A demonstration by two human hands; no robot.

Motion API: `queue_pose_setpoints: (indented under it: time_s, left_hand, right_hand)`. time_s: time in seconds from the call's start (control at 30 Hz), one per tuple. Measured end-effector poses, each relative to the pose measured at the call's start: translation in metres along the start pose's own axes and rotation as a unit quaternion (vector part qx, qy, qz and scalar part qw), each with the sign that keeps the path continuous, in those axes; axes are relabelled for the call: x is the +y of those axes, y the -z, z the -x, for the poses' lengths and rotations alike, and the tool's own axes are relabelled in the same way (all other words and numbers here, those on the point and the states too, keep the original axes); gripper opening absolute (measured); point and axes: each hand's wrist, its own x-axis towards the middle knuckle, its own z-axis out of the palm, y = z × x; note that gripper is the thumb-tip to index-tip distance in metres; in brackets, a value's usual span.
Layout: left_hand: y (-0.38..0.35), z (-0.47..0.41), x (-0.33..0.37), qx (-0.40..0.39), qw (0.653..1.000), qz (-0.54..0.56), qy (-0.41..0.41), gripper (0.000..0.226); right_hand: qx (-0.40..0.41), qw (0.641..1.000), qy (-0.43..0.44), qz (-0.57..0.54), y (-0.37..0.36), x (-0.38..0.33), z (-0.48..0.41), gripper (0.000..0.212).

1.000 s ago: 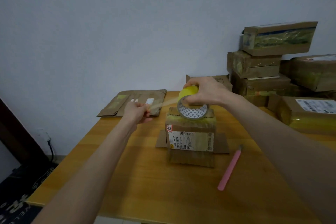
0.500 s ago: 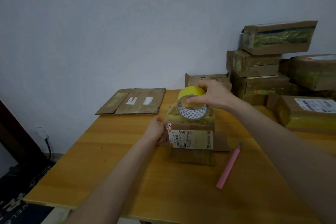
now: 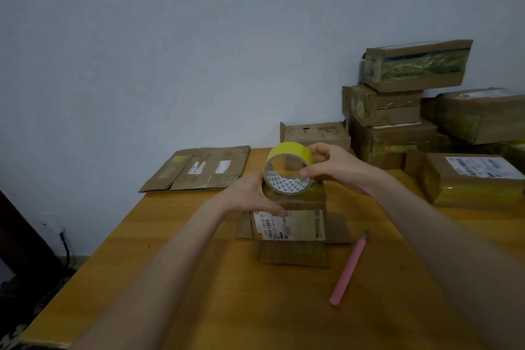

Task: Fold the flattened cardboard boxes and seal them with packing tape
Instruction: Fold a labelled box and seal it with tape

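Right hand grips the tape roll atop the box, left hand clasps its corner. Sealed boxes piled right of it, flattened cardboard left of it waits.

**boxguy:** so what's the room like?

**tapefan:** pretty bare tbh. A plain pale grey-blue wall runs right behind the far edge of the wooden surface, which is a warm yellow-orange. The light's dim and flat, and the shadows are soft.

**boxguy:** anything off the left edge?

**tapefan:** a dark slanted panel of some furniture, can't tell what. There's a white plug low on the wall with a black cable hanging down. Below that is a dark mat with pale markings.
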Motion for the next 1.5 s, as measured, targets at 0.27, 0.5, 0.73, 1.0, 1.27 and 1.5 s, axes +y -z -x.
queue_pose_setpoints:
  time_s: [0.27, 0.5, 0.73, 1.0, 1.27, 1.5]
  left_hand:
    - [0.002, -0.002, -0.015, 0.009, 0.998, -0.066, -0.007, 0.101]
    - [0.006, -0.004, -0.010, 0.004, 0.993, -0.117, -0.021, 0.093]
    - [0.013, -0.001, -0.016, 0.008, 0.992, -0.125, -0.021, 0.089]
    - [0.009, 0.001, -0.017, 0.019, 0.989, -0.140, -0.038, 0.083]
    - [-0.032, 0.026, -0.016, 0.165, 0.952, 0.206, 0.153, 0.060]
    - [-0.023, 0.002, -0.020, 0.178, 0.969, 0.070, 0.158, 0.043]
  right_hand:
    - [0.055, 0.988, 0.080, 0.120, 0.025, -0.015, 0.002, 0.037]
    - [0.044, 0.966, 0.098, 0.234, 0.043, -0.023, 0.014, 0.036]
    - [0.053, 0.958, 0.017, 0.282, 0.055, 0.002, 0.018, 0.059]
    - [0.089, 0.990, -0.020, 0.111, 0.054, 0.046, 0.038, 0.030]
    - [0.050, 0.984, -0.020, 0.171, 0.041, 0.053, 0.029, 0.033]
    - [0.078, 0.981, -0.019, 0.178, 0.033, 0.061, 0.030, 0.035]
